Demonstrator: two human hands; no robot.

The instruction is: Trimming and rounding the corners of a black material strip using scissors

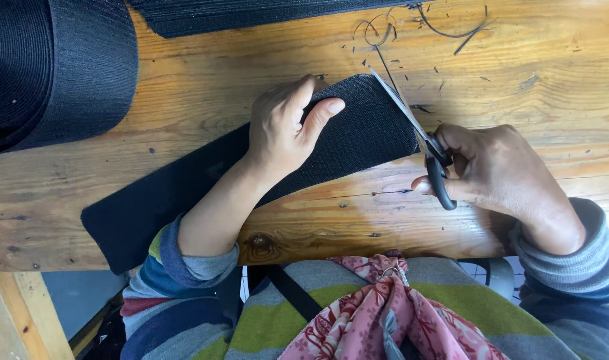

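Observation:
A wide strip of black woven webbing point(358, 137) lies across the wooden table point(204, 80), running from lower left to upper right. My left hand point(284, 127) presses flat on the strip near its right end, fingers spread over the top edge. My right hand point(498, 167) grips black-handled scissors point(424, 143). Their blades are shut and lie along the strip's cut right edge, tips pointing up and left.
A big roll of the same black webbing point(51, 67) stands at the top left. More black webbing point(251, 13) lies along the far edge. Thin black trimmings and threads point(411, 27) are scattered at the top right. The table's near edge runs just before my striped sleeves.

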